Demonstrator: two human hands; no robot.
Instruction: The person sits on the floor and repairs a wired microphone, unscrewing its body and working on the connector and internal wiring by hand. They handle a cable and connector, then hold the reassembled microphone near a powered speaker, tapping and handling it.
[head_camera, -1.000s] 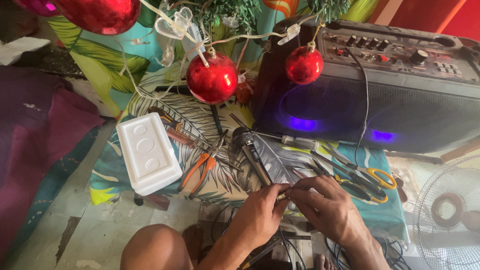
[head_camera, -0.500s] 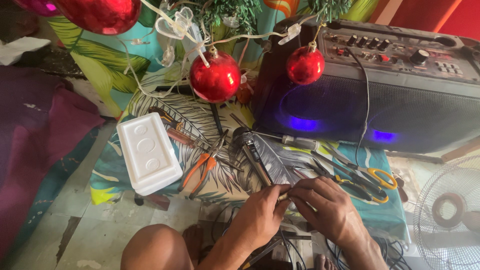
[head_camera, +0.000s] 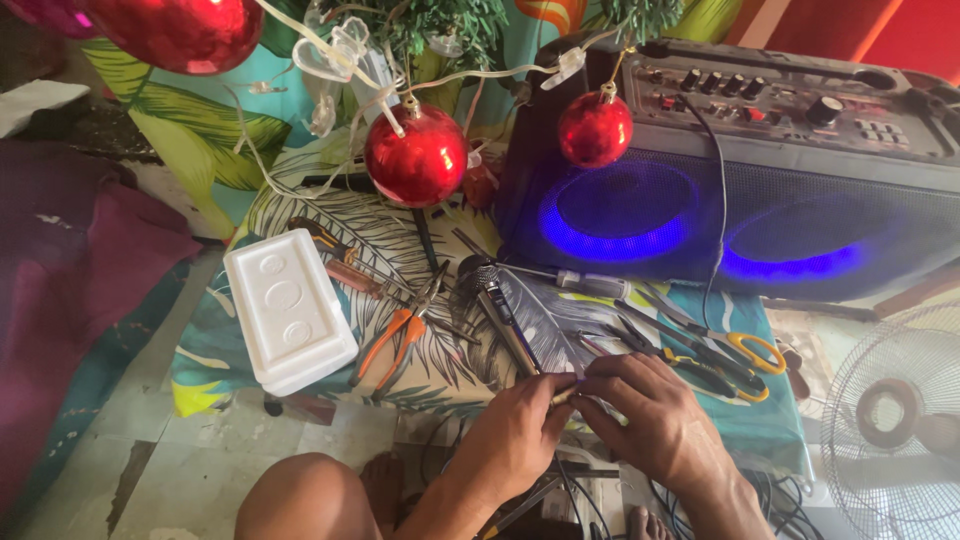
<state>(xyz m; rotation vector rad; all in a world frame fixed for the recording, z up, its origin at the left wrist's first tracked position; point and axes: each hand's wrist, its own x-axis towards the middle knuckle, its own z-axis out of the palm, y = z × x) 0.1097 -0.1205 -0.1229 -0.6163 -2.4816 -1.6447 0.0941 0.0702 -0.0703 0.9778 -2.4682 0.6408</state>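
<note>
My left hand (head_camera: 515, 440) and my right hand (head_camera: 655, 420) meet at the near edge of a leaf-patterned cloth (head_camera: 330, 225). Both pinch the lower end of a thin cable or small part (head_camera: 565, 392) between their fingertips; what it is stays too small to tell. A grey microphone (head_camera: 500, 310) lies on the cloth, its handle running toward my hands. Orange-handled pliers (head_camera: 400, 335) lie just left of it. A screwdriver (head_camera: 570, 280) rests behind the microphone.
A large black speaker (head_camera: 760, 170) glows blue at the back right. Red baubles (head_camera: 417, 155) hang from green branches above. A white foam box (head_camera: 288, 310) sits left, yellow-handled scissors (head_camera: 745, 350) right, a fan (head_camera: 895, 420) at far right. My knee (head_camera: 300, 500) is below.
The speaker's blue rings glow much brighter and larger than before. My hands stay together at the cloth's near edge, shifting only slightly.
</note>
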